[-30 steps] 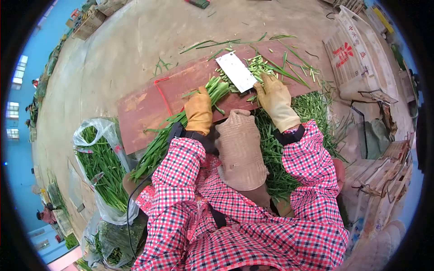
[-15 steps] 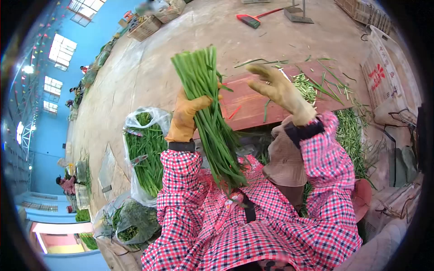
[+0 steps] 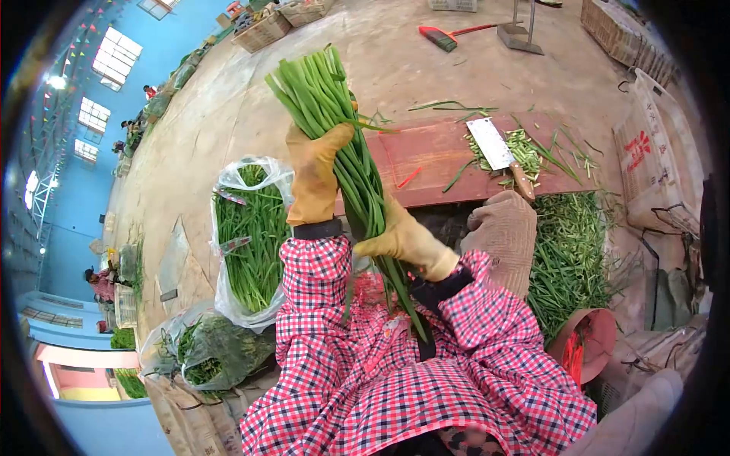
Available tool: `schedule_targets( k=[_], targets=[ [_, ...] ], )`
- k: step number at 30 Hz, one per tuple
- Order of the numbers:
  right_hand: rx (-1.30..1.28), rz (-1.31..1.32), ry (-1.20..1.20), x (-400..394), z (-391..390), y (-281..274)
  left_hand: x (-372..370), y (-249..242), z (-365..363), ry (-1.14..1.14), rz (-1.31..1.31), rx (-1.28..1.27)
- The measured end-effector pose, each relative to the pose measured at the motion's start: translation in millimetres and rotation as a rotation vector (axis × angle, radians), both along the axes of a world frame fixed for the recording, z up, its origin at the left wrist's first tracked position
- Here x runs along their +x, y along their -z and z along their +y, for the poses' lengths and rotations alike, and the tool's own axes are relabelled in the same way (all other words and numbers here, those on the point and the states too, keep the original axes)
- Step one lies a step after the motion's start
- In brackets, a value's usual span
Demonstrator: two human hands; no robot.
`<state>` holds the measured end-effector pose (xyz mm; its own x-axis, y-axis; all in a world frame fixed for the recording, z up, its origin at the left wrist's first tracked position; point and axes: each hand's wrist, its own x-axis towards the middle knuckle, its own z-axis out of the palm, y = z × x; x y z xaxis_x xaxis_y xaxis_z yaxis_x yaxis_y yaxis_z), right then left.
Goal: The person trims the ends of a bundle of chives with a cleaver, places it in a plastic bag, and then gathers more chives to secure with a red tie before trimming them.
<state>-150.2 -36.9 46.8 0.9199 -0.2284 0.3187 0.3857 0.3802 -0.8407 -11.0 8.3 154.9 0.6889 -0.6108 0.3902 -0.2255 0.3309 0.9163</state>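
A thick bunch of garlic chives (image 3: 312, 87) stands tilted in front of me, its evenly cut ends at the top. My left hand (image 3: 315, 171), in a tan glove, is closed around its upper part. Lower down, my gloved right hand (image 3: 411, 243) wraps the leaves, thumb across the front; its other fingers are partly hidden behind the bunch. The leaf tips hang toward my checked shirt. Beyond my right hand, a cleaver (image 3: 493, 144) with a wooden handle lies on the red board (image 3: 426, 163) among chopped stalk ends (image 3: 525, 144).
A clear plastic bag of chives (image 3: 255, 251) stands at left, with another filled bag (image 3: 224, 349) below it. Trimmed leaves (image 3: 566, 262) pile up at right, near a red container (image 3: 589, 346). A white crate (image 3: 646, 144) stands far right; a broom (image 3: 439, 38) lies beyond the board.
My right hand has come down from above the board, where it was open, and now grips the lower leaves. The cleaver, hidden behind that hand before, is in plain view.
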Motion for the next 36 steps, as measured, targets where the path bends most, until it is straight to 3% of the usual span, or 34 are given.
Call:
schedule_targets(
  k=[4, 8, 11, 13, 18, 19, 21, 22, 23, 24, 26, 27, 28, 29, 30, 31, 32, 33, 34, 35, 36],
  targets=[
    [-0.016, 0.008, 0.193, 2.6, 8.0, 27.9, -9.4, 9.4, -1.6, 0.059, 0.186, -0.042],
    [-0.24, -0.01, 0.219, 10.6, -8.0, 35.1, -2.5, 22.4, -1.0, 0.275, 0.461, -0.153],
    [-0.209, 0.071, 0.199, 6.1, -0.9, 31.5, 10.1, 38.2, -6.0, 0.408, 0.593, -0.208],
    [-0.052, 0.05, 0.193, -0.4, 7.2, 23.4, 12.6, 38.0, -8.5, 0.447, 0.604, -0.256],
    [0.034, 0.225, 0.14, -27.2, 3.8, 23.9, 1.3, 33.3, -24.7, 0.598, 0.63, -0.376],
    [0.013, 0.24, 0.13, -37.4, -3.7, 9.2, 1.0, 28.4, -28.1, 0.752, 0.669, -0.395],
    [-0.032, 0.261, 0.121, -57.5, -28.6, -13.1, -20.4, 15.6, -34.2, 0.621, 0.617, -0.44],
    [-0.24, 0.338, 0.137, -72.8, -52.4, -21.8, -29.8, 9.1, -40.3, 0.566, 0.593, -0.463],
    [-0.315, 0.418, 0.125, -92.3, -73.3, -49.1, -24.3, 18.4, -52.1, 0.703, 0.588, -0.478],
    [-0.388, 0.501, 0.113, -110.8, -91.4, -78.2, -39.2, 7.9, -58.6, 0.684, 0.62, -0.527],
    [-0.8, 0.631, 0.295, -142.3, -127.3, -110.3, -79.0, -16.0, -55.9, 0.663, 0.696, -0.628],
    [-0.939, 0.622, 0.406, -157.9, -132.8, -147.5, -81.6, -1.3, -57.2, 0.799, 0.731, -0.565],
    [-1.078, 0.61, 0.514, -172.5, -131.3, -183.2, -83.0, 48.2, -73.4, 0.838, 0.739, -0.461],
    [-1.215, 0.678, 0.658, -189.3, -135.4, -204.1, -90.2, 75.3, -81.0, 0.889, 0.612, -0.338],
    [-1.346, 0.745, 0.799, -205.3, -138.0, -223.8, -104.3, 78.3, -78.3, 0.874, -0.051, -0.096],
    [-1.712, 0.833, 0.924, -213.7, -136.1, -243.1, -120.5, 73.0, -71.6, 0.883, -0.574, 0.002],
    [-1.884, 0.885, 0.899, -222.2, -146.8, -245.8, -140.2, 68.0, -64.5, 1.126, -0.596, 0.067],
    [-2.048, 0.935, 0.857, -231.5, -162.9, -240.6, -161.6, 60.7, -48.8, 1.467, -0.114, 0.402],
    [-2.206, 0.993, 0.792, -223.5, -172.6, -242.5, -156.3, 47.5, -42.3, 1.752, 0.152, 0.324],
    [-2.374, 0.813, 0.832, -230.0, -181.8, -246.4, -168.1, 30.7, -43.1, 1.751, -0.013, 0.464],
    [-2.484, 0.874, 0.768, -234.2, -190.1, -239.9, -180.5, -6.6, -42.3, 1.733, -0.172, 0.596]
  ],
)
